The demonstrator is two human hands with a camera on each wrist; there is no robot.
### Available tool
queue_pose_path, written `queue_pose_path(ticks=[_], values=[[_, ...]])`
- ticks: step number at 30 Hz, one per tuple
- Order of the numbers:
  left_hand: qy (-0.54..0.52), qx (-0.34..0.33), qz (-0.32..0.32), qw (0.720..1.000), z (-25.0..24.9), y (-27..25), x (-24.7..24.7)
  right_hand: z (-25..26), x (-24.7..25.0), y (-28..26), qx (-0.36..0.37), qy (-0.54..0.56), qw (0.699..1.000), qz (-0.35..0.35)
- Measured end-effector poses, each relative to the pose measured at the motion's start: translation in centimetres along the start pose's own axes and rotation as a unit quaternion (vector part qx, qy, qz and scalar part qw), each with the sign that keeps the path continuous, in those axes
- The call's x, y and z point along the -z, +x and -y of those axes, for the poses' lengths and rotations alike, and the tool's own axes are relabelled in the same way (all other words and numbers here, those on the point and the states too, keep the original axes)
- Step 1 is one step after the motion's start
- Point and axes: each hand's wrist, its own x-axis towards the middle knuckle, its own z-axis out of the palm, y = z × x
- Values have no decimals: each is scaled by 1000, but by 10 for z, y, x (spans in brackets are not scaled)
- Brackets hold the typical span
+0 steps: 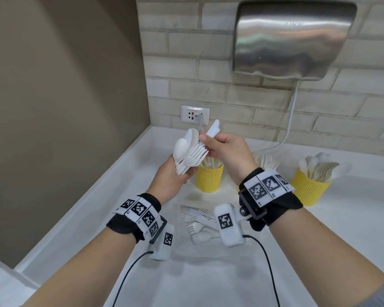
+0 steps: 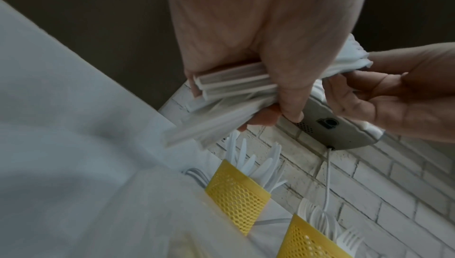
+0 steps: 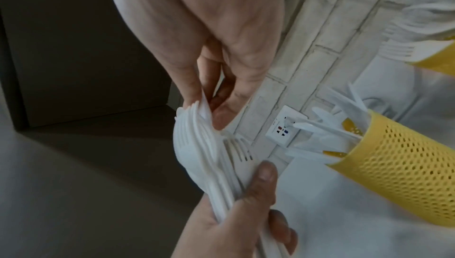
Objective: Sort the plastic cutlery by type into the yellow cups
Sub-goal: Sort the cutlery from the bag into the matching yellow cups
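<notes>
Up above the white counter [image 1: 80,218], my left hand [image 1: 171,178] was clenched around a mixed bundle of plastic cutlery [image 1: 189,151], gripping it by the handles so that the spoon bowls, fork tines and knife blades fanned out above and to the right of my fingers. My right hand [image 1: 224,149] met the bundle at its far end and pinched a single white knife [image 1: 213,128] between thumb and fingertips, its blade pointing up and away toward the brick wall [image 1: 208,85]. From the left wrist view, the handles stuck out of my fist toward the near side. Below my hands, at the far side of the counter, stood the yellow knife cup [image 1: 209,178], directly under the bundle; the fork cup [image 1: 265,161] was mostly hidden behind my right wrist, and the spoon cup [image 1: 308,187] stood well apart to the right. Near me, more loose cutlery [image 1: 197,222] lay in a pile on the counter between my wrists. A steel hand dryer [image 1: 290,38] hung on the wall above.
</notes>
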Motion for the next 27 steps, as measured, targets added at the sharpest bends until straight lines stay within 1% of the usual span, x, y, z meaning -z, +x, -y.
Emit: queue_pose_path(ticks=[2,4,7,9,11,14,15,19,22,24,26,27], values=[[7,6,-2,1000,1,1,1,6,1,1,19,7,1000,-22],[19,17,-3,1000,2,1,5,20,4,3,75,13,995,-58],[49,28,-5,998,5,2,10,43,7,5,169,10,979,-115],[70,19,-5,997,8,3,11,48,6,7,207,7,971,-121],[96,5,-12,995,7,4,11,45,3,5,193,-49,975,-101],[160,-18,-35,986,7,7,9,29,-6,-1,132,-187,972,-49],[175,-24,-37,984,7,7,8,23,-9,-2,119,-225,966,-49],[180,-30,-46,982,5,7,1,15,-19,-3,107,-349,924,-117],[172,-27,-61,983,4,5,-2,19,-20,-2,121,-396,901,-131],[162,-26,-68,984,2,5,-2,21,-19,-3,132,-414,891,-133],[157,-25,-72,985,1,5,-2,21,-20,-3,127,-411,894,-127],[151,-22,-71,986,0,6,-2,21,-20,-2,119,-393,904,-122]])
